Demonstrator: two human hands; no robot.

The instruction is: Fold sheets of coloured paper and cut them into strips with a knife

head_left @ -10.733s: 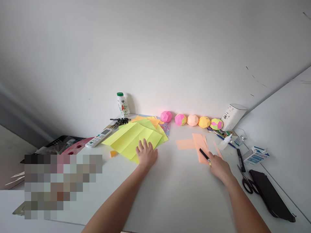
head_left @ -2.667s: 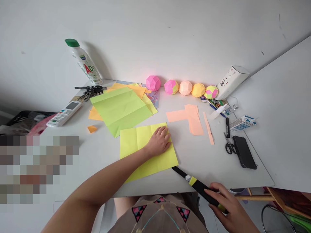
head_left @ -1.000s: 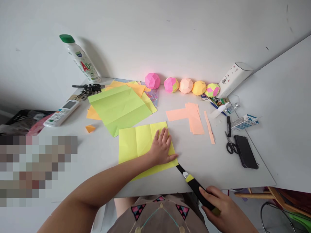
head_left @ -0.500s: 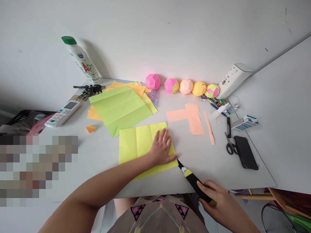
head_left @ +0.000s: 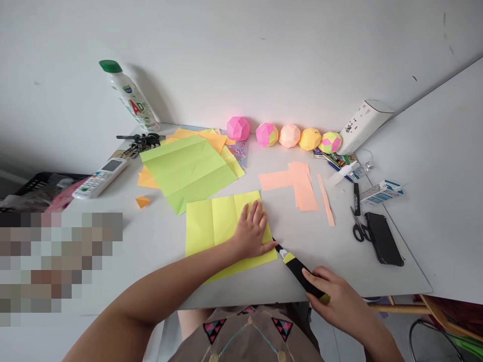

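My left hand (head_left: pixel 252 231) lies flat with fingers stretched on a creased yellow paper sheet (head_left: pixel 199 221), near its right edge. In my right hand (head_left: pixel 328 294) is a black and yellow utility knife (head_left: pixel 302 274), gripped by its handle. Its blade points up and left to the sheet's right edge, beside my left thumb; the tip is partly hidden there. Behind the yellow sheet lies a larger light green sheet (head_left: pixel 192 171) on a pile of orange and yellow paper.
Peach paper pieces (head_left: pixel 304 188) lie right of the sheet. Several faceted paper balls (head_left: pixel 238 128) line the wall. Scissors (head_left: pixel 361 229), a black phone (head_left: pixel 384 239) and a small box (head_left: pixel 381 192) stand right. A remote (head_left: pixel 100 178), keys (head_left: pixel 145 143) and a bottle (head_left: pixel 132 98) are left.
My right hand has moved the knife slightly up and left, so its blade reaches farther along the sheet's right edge. My left hand stays pressed on the paper.
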